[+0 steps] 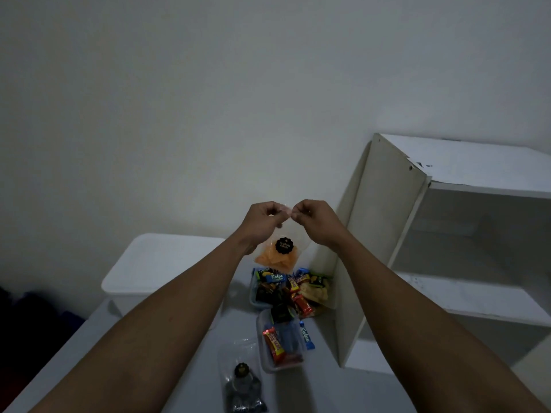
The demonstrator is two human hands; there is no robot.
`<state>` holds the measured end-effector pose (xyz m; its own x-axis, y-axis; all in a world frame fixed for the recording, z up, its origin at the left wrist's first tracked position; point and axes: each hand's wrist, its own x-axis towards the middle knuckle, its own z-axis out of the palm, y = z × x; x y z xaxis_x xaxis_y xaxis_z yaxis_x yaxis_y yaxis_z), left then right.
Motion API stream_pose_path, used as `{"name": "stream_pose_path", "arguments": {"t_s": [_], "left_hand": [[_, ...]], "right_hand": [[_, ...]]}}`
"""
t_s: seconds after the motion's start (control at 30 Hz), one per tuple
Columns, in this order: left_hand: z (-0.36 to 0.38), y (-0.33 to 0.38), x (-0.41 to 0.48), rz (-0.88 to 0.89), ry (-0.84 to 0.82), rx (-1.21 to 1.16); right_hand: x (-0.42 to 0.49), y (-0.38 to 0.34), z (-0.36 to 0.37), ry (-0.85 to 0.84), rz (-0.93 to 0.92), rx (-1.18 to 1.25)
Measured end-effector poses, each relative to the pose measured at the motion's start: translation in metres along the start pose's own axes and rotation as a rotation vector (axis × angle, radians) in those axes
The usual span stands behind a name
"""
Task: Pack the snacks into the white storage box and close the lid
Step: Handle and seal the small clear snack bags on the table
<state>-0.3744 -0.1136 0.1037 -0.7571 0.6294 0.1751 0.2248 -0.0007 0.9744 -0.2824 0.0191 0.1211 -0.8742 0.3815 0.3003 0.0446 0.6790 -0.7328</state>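
A clear bag of orange chips (275, 259) with a round black sticker hangs in the air above the table. My left hand (262, 219) and my right hand (313, 219) both pinch its top edge, close together. The white storage box (155, 266) stands at the left back of the table with its lid on. Below the bag lies a clear tray of mixed wrapped snacks (290, 290). A second clear tray (281, 344) nearer to me holds a few bars. A clear bag with dark contents (241, 383) lies at the front.
A white shelf unit (447, 234) stands right of the table, its side panel close to the snack trays. A plain wall is behind. Dark shapes (32, 323) lie left of the table.
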Motion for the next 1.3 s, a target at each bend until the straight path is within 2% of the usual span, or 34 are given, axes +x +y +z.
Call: {"name": "stream_pose_path", "arguments": {"t_s": [0.27, 0.47, 0.63, 0.83, 0.97, 1.17, 1.3], "left_hand": [[-0.007, -0.005, 0.003, -0.013, 0.103, 0.004], [-0.012, -0.007, 0.005, -0.057, -0.019, 0.026], [-0.013, -0.011, 0.006, -0.129, 0.056, -0.115], [-0.011, -0.011, 0.007, -0.151, 0.034, -0.162], [-0.009, -0.011, 0.011, -0.126, 0.080, -0.165], [-0.002, -0.009, 0.011, -0.129, 0.094, -0.212], [-0.004, -0.008, 0.011, -0.152, 0.060, -0.278]], "right_hand": [[0.000, 0.004, -0.008, -0.015, 0.081, 0.116], [0.001, 0.002, -0.004, -0.013, 0.081, 0.188], [0.001, 0.007, -0.005, -0.011, 0.144, 0.313], [-0.001, 0.004, 0.004, -0.005, 0.164, 0.386], [-0.005, -0.001, 0.007, 0.040, 0.241, 0.475], [-0.004, -0.003, 0.015, 0.197, 0.317, 0.574], [-0.005, 0.002, 0.013, 0.188, 0.344, 0.613]]}}
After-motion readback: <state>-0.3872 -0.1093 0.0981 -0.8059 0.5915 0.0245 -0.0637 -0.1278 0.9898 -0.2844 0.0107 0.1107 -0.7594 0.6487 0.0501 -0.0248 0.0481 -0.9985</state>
